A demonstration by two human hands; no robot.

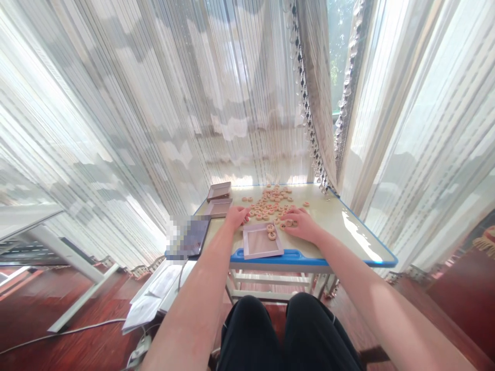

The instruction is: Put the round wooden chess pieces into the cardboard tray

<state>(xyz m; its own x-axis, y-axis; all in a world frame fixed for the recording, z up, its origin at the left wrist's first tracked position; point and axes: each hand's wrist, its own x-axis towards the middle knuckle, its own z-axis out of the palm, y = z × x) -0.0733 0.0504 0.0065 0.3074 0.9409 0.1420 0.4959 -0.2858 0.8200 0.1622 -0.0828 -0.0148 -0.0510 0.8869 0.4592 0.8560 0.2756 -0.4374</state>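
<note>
Round wooden Chinese chess pieces [270,208] lie in a loose heap across the middle and back of the small table. My left hand [237,217] rests at the heap's near left edge, fingers apart and bent beside a few pieces. On the right, my right hand [302,224] spreads its fingers and thumb around several pieces [289,223], touching the tabletop; neither hand visibly lifts one. Between my hands, close to me, sits a shallow open box [256,244] with two pieces [271,236] in its upper right corner.
Two more shallow box parts [219,207] stand at the table's back left. A dark tablet [193,238], partly blurred, lies at the left edge. The table [344,232] has a blue rim. Papers [157,288] and a cable are left below; curtains [232,103] hang behind.
</note>
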